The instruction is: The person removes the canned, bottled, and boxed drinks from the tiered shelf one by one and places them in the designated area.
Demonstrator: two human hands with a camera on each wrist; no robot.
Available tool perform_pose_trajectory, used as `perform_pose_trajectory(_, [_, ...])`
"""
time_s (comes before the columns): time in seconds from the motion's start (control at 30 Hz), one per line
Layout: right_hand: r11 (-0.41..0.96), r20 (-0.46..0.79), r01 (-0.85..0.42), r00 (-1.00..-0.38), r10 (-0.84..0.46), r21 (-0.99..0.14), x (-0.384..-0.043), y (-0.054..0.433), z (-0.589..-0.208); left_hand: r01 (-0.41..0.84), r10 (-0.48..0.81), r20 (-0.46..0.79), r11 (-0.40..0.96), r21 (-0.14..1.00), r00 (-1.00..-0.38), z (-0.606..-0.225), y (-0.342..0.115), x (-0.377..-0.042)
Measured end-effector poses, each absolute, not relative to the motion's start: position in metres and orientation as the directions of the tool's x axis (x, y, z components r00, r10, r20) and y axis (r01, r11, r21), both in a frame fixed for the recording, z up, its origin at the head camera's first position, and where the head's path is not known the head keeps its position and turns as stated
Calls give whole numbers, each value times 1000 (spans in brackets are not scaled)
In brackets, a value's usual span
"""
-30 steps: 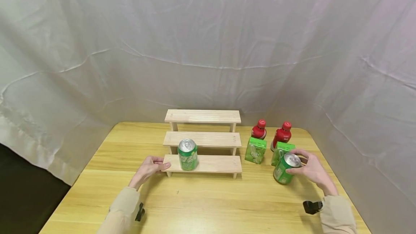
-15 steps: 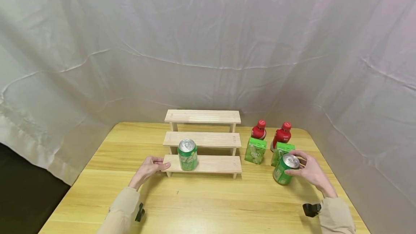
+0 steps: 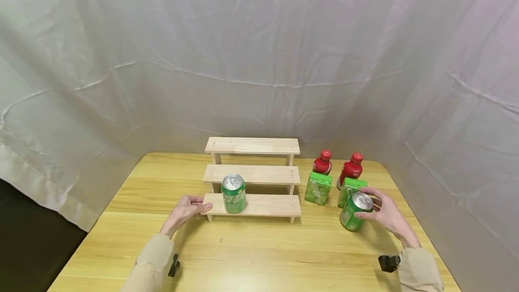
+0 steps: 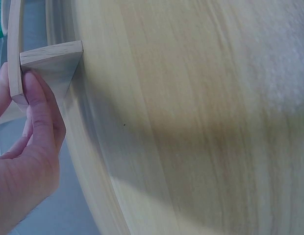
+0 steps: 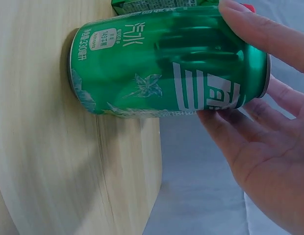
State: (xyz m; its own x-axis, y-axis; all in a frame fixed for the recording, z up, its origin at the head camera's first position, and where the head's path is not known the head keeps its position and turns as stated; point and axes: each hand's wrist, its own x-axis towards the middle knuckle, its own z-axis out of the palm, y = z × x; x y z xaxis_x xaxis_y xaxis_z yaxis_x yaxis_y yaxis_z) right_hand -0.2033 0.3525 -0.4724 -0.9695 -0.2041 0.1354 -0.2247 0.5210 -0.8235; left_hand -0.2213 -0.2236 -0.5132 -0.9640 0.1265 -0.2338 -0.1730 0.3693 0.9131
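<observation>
My left hand [image 3: 184,212] pinches the left end of the lowest step of a three-tier wooden shelf [image 3: 271,204]. In the left wrist view, the thumb and fingers [image 4: 40,115] grip the board's end beside its leg. On that step a green soda can [image 3: 233,195] stands upright, left of the middle. At the right, my right hand [image 3: 387,215] holds a second green soda can [image 3: 351,218] round its upper part. The right wrist view shows this can [image 5: 137,63] with its base at the tabletop, thumb on one side and fingers on the other.
Two green drink cartons [image 3: 318,189] [image 3: 348,188] stand right of the shelf, one just behind the held can. Behind them are two red-capped bottles [image 3: 322,164] [image 3: 352,168]. Grey curtains [image 3: 259,57] enclose the wooden table [image 3: 243,256] at the back and sides.
My right hand and its can have shifted slightly left and toward me. The left hand keeps its pinch on the shelf's end, and the can on the shelf stays put.
</observation>
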Motion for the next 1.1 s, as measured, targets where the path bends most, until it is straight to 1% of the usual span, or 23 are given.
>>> perform_pose_trajectory(0.23, [532, 265, -318, -948, -176, -784, -205, 348, -457, -186, 113, -244, 375, 908, -963, -513, -221, -222])
perform_pose_trajectory(0.4, [547, 276, -349, -937, -214, -761, -214, 335, -437, -188, 111, -244, 370, 910, -963, -512, -220, -222])
perform_pose_trajectory(0.57, [564, 276, -388, -920, -277, -729, -230, 309, -420, -185, 122, -242, 357, 916, -963, -512, -221, -223])
perform_pose_trajectory(0.63, [544, 278, -408, -910, -308, -733, -238, 296, -416, -184, 124, -242, 358, 915, -962, -512, -222, -223])
perform_pose_trajectory(0.8, [459, 250, -405, -898, -363, -791, -253, 254, -413, -192, 121, -251, 366, 910, -960, -512, -223, -223])
perform_pose_trajectory(0.9, [413, 233, -394, -892, -388, -821, -258, 226, -413, -195, 117, -254, 373, 907, -960, -511, -222, -222])
perform_pose_trajectory(1.1, [286, 230, -392, -854, -467, -874, -263, 172, -416, -192, 114, -253, 387, 902, -961, -511, -222, -221])
